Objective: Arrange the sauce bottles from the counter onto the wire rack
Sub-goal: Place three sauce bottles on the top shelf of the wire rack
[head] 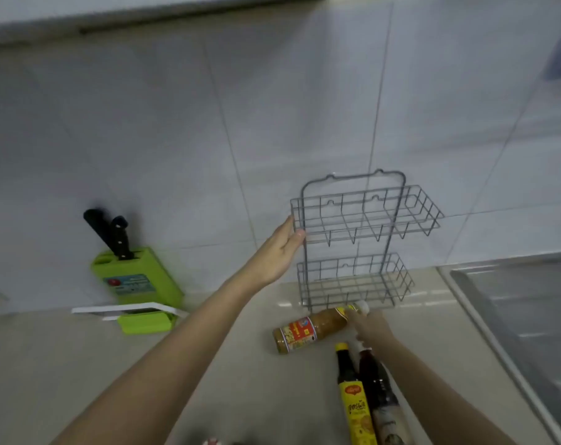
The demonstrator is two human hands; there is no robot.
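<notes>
The left hand [280, 252] has its grip on the left edge of the wire rack [356, 242]: thumb and fingers close lightly around the upper basket's side wire, steadying it. The right hand [370, 327] reaches toward the neck of the orange sauce bottle [311, 330], which lies on its side on the tabletop [240, 380] just in front of the rack's foot. Its fingers touch the bottle near the white cap, but the blur hides whether that grip has closed, so I cannot tell.

The rack stands upright against the tiled wall [176, 139], both of its 2 baskets empty. 2 more bottles lie side by side nearer the person: a dark one with a yellow label [356, 403] and a dark red-brown one [380, 396], the latter partly under the right forearm.

The likeliest trouble, as I judge it, is the neck grasp. A bottle lifted by its narrow end from lying flat will swing, and a loose hold could let it slip and roll toward the sink [513, 316] on the right. The rack looks light and narrow-based; a bottle set heavily into the upper basket could tip it forward if the left hand lets go. The right forearm may also nudge the 2 bottles beneath it.
</notes>
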